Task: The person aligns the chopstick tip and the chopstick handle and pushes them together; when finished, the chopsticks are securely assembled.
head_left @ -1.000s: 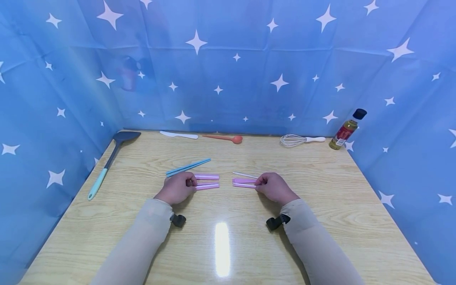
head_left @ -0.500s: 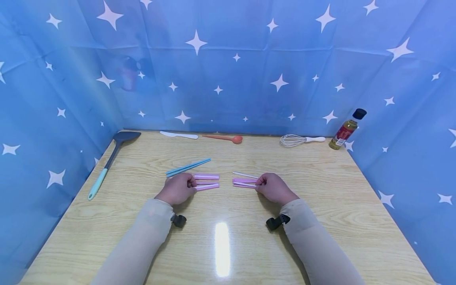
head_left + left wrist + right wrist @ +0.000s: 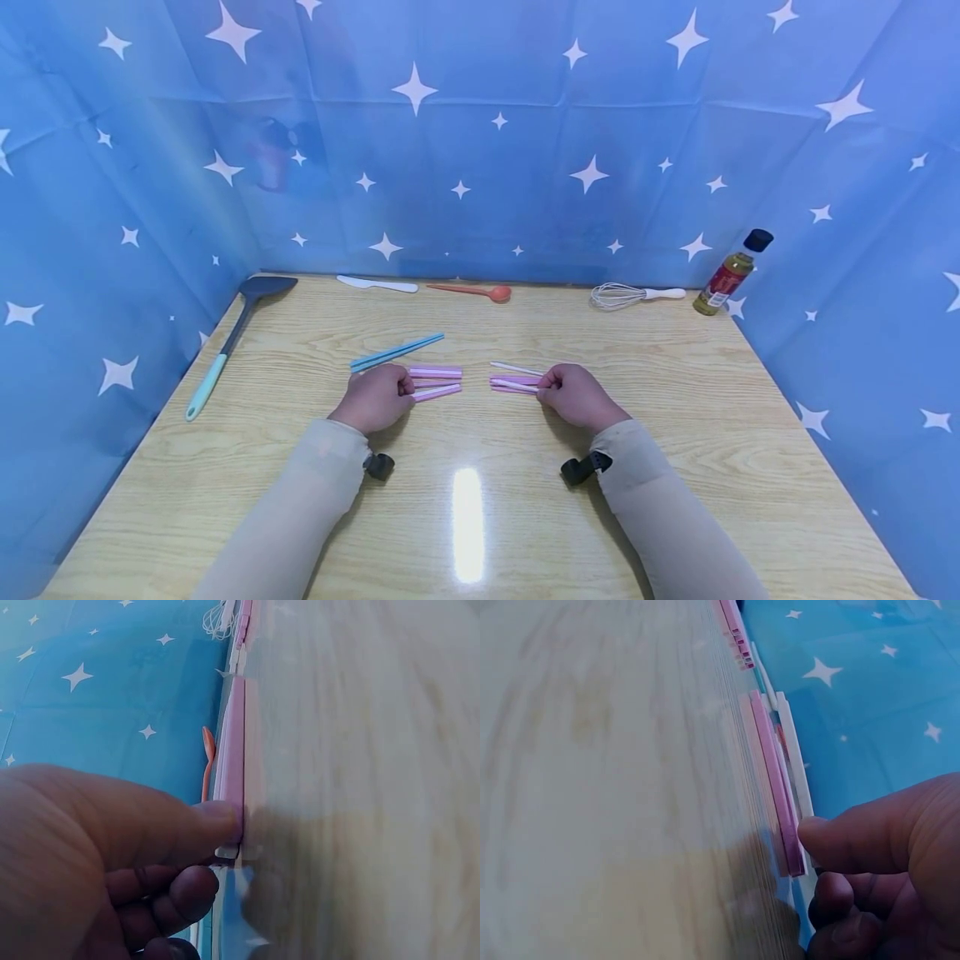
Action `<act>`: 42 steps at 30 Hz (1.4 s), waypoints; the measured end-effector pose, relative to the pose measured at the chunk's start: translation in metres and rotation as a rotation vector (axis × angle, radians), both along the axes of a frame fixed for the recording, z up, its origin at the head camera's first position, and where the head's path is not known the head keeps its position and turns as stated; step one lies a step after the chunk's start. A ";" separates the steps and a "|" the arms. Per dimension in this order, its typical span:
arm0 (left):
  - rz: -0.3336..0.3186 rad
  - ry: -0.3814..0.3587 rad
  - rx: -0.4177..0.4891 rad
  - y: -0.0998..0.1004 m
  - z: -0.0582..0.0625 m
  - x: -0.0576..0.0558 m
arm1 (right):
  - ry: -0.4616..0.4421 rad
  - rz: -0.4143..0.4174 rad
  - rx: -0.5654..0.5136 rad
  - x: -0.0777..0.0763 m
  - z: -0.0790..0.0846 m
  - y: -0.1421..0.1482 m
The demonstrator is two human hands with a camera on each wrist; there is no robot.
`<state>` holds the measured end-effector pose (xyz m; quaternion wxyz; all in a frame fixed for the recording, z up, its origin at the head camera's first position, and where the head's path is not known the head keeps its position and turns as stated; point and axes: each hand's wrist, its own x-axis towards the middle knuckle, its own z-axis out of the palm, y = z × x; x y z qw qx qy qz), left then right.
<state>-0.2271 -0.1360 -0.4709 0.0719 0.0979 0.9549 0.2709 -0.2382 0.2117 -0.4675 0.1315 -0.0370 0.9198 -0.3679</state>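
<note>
In the head view my left hand point(image 3: 372, 397) pinches the near end of a slim pink-and-white plastic strip point(image 3: 437, 392), which looks like a bag sealing clip. The thumb presses its pink face in the left wrist view; the forefinger is mostly hidden. Two more pink-and-white strips lie just beyond it. My right hand point(image 3: 579, 395) pinches a white rod point(image 3: 797, 765) with thumb and fingers. That rod stands slightly apart from a pink strip point(image 3: 775, 784) along its side. Behind them lie a purple strip point(image 3: 514, 380) and another white rod point(image 3: 516, 367).
Blue chopsticks point(image 3: 397, 352) lie just behind my left hand. A spatula point(image 3: 238, 333) lies along the left edge. At the back are a white knife point(image 3: 377, 285), an orange spoon point(image 3: 468, 291), a whisk point(image 3: 636, 295) and an oil bottle point(image 3: 724, 282) near the blue curtain point(image 3: 480, 217).
Both hands stay almost in place. The left strip's far end has swung slightly away from me. The white rod at my right hand has tilted off the pink strip, its inner end shifting farther back.
</note>
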 end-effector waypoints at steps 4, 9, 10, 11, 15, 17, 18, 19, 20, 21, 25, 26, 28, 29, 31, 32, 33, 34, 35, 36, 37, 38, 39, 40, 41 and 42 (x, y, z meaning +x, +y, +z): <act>0.000 -0.012 -0.014 0.001 0.000 0.001 | -0.011 -0.008 -0.008 0.000 -0.001 0.000; 0.005 -0.038 -0.019 0.002 -0.003 0.002 | -0.027 -0.017 -0.014 0.001 -0.003 0.000; 0.006 -0.040 -0.020 0.002 -0.004 0.002 | -0.028 -0.018 -0.015 0.001 -0.003 0.000; 0.007 -0.040 -0.017 0.002 -0.004 0.002 | -0.029 -0.017 -0.015 0.001 -0.003 0.000; 0.002 -0.018 0.007 0.002 -0.005 0.001 | -0.017 -0.020 -0.030 0.002 -0.002 0.000; -0.005 -0.004 0.033 0.002 -0.004 0.000 | -0.001 -0.015 -0.044 0.002 -0.001 0.000; -0.007 0.003 0.047 0.002 -0.003 0.000 | 0.010 -0.009 -0.054 0.002 -0.001 0.000; -0.007 0.006 0.062 0.002 -0.002 0.000 | 0.020 0.000 -0.065 0.002 -0.001 -0.001; -0.009 0.011 0.081 0.003 -0.002 0.000 | 0.033 0.011 -0.077 0.002 -0.001 -0.001; -0.012 0.019 0.097 0.003 -0.001 0.001 | 0.046 0.023 -0.087 0.003 -0.001 -0.002; -0.042 0.074 0.147 0.005 0.000 0.002 | 0.086 0.063 -0.127 0.005 0.001 -0.007; -0.053 0.089 0.158 0.005 0.000 0.003 | 0.091 0.065 -0.131 0.006 0.002 -0.008; -0.069 0.112 0.171 0.006 0.000 0.003 | 0.093 0.063 -0.138 0.007 0.003 -0.011; -0.075 0.119 0.177 0.006 0.000 0.002 | 0.093 0.062 -0.139 0.007 0.003 -0.012; -0.083 0.125 0.182 0.007 0.001 0.002 | 0.094 0.061 -0.138 0.008 0.005 -0.013; -0.085 0.126 0.185 0.007 0.001 0.002 | 0.096 0.061 -0.137 0.008 0.005 -0.014; -0.089 0.129 0.182 0.008 0.001 0.002 | 0.098 0.064 -0.138 0.008 0.005 -0.015; -0.093 0.133 0.178 0.008 0.002 0.002 | 0.103 0.066 -0.139 0.009 0.006 -0.015; -0.095 0.135 0.175 0.008 0.002 0.002 | 0.105 0.069 -0.142 0.009 0.007 -0.016; -0.097 0.138 0.173 0.008 0.002 0.002 | 0.109 0.072 -0.146 0.009 0.007 -0.017; -0.099 0.141 0.172 0.009 0.002 0.002 | 0.113 0.077 -0.150 0.009 0.008 -0.017; -0.101 0.144 0.170 0.009 0.003 0.002 | 0.117 0.077 -0.151 0.010 0.008 -0.017; -0.101 0.146 0.169 0.009 0.003 0.002 | 0.123 0.080 -0.152 0.010 0.008 -0.017; -0.101 0.146 0.170 0.009 0.003 0.002 | 0.130 0.085 -0.151 0.010 0.008 -0.017; -0.100 0.146 0.171 0.009 0.003 0.002 | 0.137 0.090 -0.148 0.010 0.008 -0.017; -0.100 0.146 0.173 0.010 0.003 0.002 | 0.147 0.095 -0.143 0.009 0.007 -0.017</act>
